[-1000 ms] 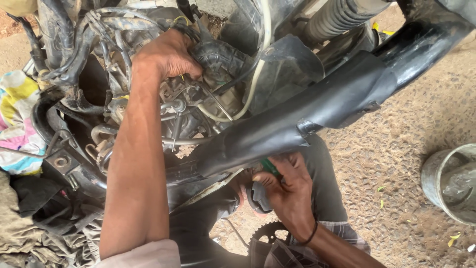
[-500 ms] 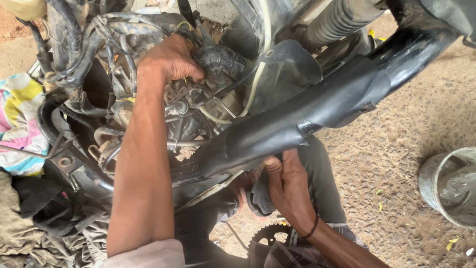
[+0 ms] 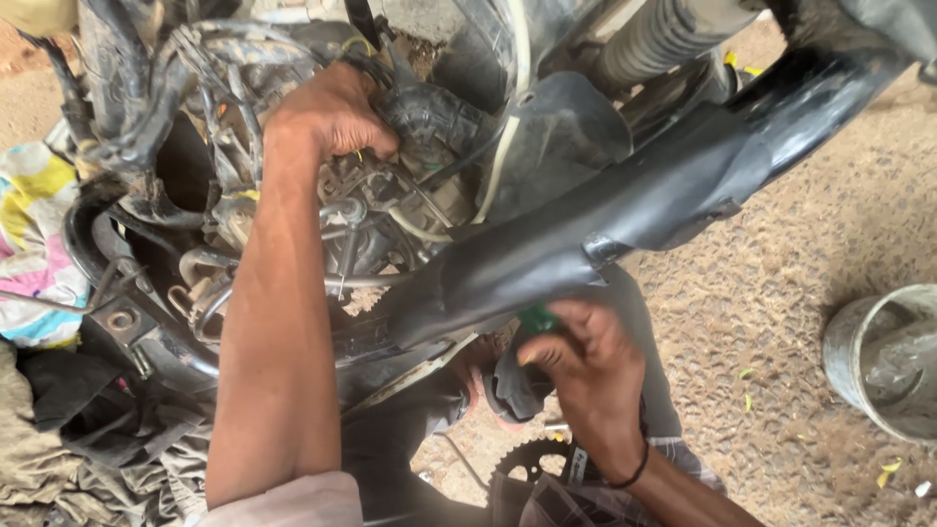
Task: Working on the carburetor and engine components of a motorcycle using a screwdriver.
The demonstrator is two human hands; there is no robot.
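Glossy black plastic panel (image 3: 625, 215), dull metal bucket (image 3: 883, 356)

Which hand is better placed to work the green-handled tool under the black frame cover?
Right. The right hand already grips the green-handled tool beneath the black frame cover; the left hand is up on the rubber hose.

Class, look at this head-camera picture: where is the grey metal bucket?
The grey metal bucket stands on the gravel ground at the picture's right edge, partly cut off, to the right of the right hand and below the black frame panel.
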